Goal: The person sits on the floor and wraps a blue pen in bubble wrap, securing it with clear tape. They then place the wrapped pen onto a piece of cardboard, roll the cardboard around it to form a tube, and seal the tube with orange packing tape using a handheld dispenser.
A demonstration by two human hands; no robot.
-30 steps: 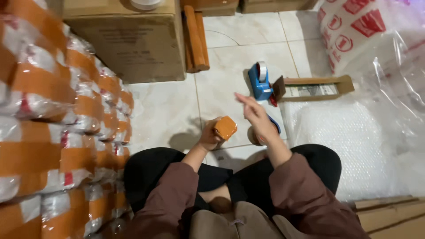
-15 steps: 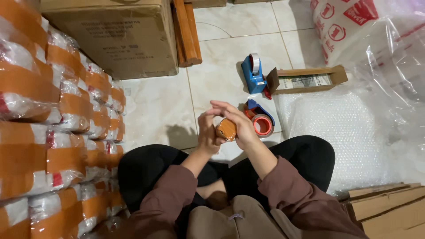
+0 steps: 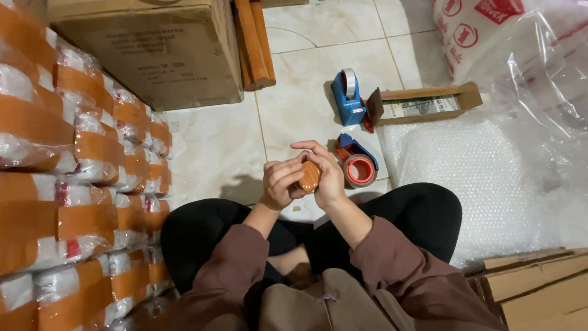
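Note:
I sit cross-legged on a tiled floor. Both hands meet in front of me around a small parcel wrapped in orange-brown tape. My left hand grips its left side with curled fingers. My right hand holds its right side, with the fingers arched over the top. A blue tape dispenser with a red roll lies on the floor just right of my hands. A second blue tape dispenser stands farther away.
Stacks of several taped, bubble-wrapped parcels fill the left. A large cardboard box and wooden pieces lie ahead. An open flat carton, bubble wrap and plastic bags sit right; boxes at lower right.
My right hand has come back from near the far dispenser and closed onto the small parcel beside my left hand. The view has shifted slightly downward.

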